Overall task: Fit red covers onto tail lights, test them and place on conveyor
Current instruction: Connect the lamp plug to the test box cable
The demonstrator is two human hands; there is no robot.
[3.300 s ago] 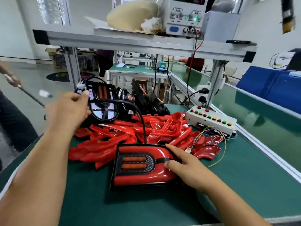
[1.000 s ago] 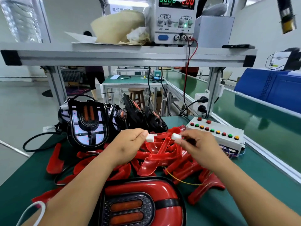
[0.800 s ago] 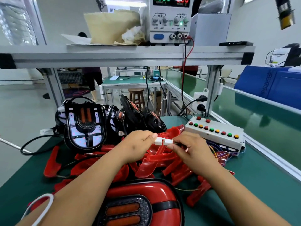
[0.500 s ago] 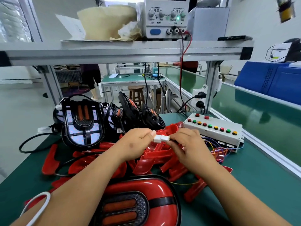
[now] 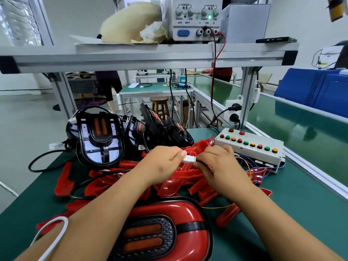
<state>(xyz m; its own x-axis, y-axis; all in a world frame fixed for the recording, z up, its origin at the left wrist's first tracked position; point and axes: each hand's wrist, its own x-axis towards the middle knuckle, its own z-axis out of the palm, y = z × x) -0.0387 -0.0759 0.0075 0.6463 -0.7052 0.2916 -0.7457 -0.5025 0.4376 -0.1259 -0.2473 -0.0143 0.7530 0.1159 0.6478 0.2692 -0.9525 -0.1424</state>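
Observation:
A tail light with its red cover fitted [image 5: 165, 219] lies on the green table in front of me, between my forearms. Above the heap of loose red covers [image 5: 116, 181], my left hand [image 5: 163, 162] pinches one white connector and my right hand [image 5: 218, 164] pinches the other. The two halves are pushed together as one white plug [image 5: 188, 159] between my fingertips. Thin coloured wires [image 5: 250, 166] run from my right hand to the white test box with coloured buttons [image 5: 248, 146]. Several uncovered black tail lights [image 5: 99, 140] stand at the back left.
A power supply [image 5: 195, 17] sits on the grey shelf [image 5: 150, 53] overhead, with red and black leads hanging down. The green conveyor [image 5: 305, 132] runs along the right behind an aluminium rail. A black cable [image 5: 43, 159] loops off the table's left edge.
My hands left the covered tail light and the stack, picked up the two white connectors and brought them together; they are now joined and the hands hold still.

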